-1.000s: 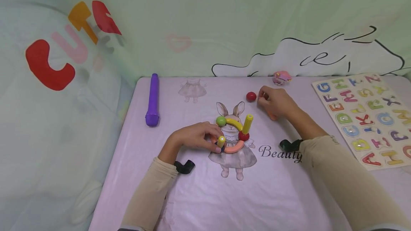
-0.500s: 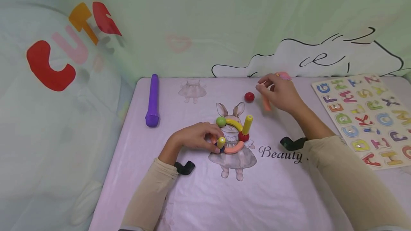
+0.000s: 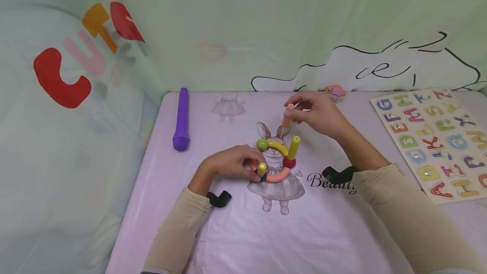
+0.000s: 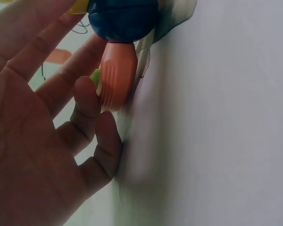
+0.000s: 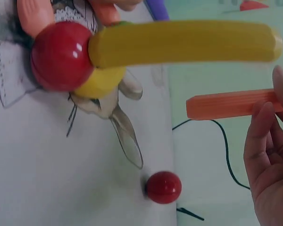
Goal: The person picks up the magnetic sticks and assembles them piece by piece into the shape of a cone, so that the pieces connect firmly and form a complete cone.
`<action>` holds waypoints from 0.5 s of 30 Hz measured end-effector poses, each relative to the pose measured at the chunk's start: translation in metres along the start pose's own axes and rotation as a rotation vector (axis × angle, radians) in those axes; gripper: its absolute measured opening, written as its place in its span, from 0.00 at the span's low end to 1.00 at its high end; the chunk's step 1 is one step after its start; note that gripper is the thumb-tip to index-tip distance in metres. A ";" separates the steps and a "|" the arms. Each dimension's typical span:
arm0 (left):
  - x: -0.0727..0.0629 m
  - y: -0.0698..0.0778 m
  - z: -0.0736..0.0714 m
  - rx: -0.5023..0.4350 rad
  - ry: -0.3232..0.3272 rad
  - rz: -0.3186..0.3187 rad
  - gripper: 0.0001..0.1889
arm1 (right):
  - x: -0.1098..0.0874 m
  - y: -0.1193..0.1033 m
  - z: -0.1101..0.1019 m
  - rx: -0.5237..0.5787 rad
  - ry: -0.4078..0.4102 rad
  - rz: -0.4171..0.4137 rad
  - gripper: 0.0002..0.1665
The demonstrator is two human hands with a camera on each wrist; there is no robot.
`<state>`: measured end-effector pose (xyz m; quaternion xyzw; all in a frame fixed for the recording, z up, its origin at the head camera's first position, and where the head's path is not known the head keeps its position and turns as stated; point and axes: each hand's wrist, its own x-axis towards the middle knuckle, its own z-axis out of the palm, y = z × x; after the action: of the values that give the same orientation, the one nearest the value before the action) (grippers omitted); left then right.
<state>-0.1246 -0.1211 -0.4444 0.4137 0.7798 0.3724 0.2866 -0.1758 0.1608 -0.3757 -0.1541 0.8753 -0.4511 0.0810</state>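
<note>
A ring of magnetic-looking rods and balls lies on the table. It has a green ball (image 3: 262, 144), a curved yellow rod (image 3: 278, 146), a red ball (image 3: 289, 162) bearing an upright yellow rod (image 3: 294, 147), and a curved orange rod (image 3: 278, 176). At its left corner my left hand (image 3: 237, 162) holds a blue ball (image 4: 123, 20), from which a second yellow rod (image 3: 261, 168) stands up. Above the ring's far side, my right hand (image 3: 317, 111) pinches a straight-looking orange rod (image 5: 226, 104) between thumb and fingers, apart from the ring.
A loose red ball (image 5: 163, 187) rests on the table, hidden behind my right hand in the head view. A purple toy microphone (image 3: 181, 119) lies at the left. To the right is an alphabet puzzle board (image 3: 433, 143); a pink trinket (image 3: 335, 91) sits at the back edge.
My right hand has lifted the orange rod from beside the loose red ball and carried it left towards the ring. My left hand stays at the blue ball.
</note>
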 end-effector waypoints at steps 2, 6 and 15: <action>0.000 0.000 0.000 -0.002 -0.002 0.000 0.12 | 0.001 -0.002 0.005 0.016 -0.020 -0.021 0.15; 0.000 -0.001 0.000 -0.005 -0.004 0.004 0.12 | 0.002 -0.005 0.016 0.031 -0.080 -0.053 0.13; 0.000 -0.001 -0.001 0.006 -0.001 0.005 0.12 | 0.007 -0.009 0.032 0.117 -0.188 -0.095 0.16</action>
<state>-0.1253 -0.1220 -0.4445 0.4168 0.7797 0.3706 0.2847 -0.1719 0.1293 -0.3869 -0.2321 0.8276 -0.4884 0.1503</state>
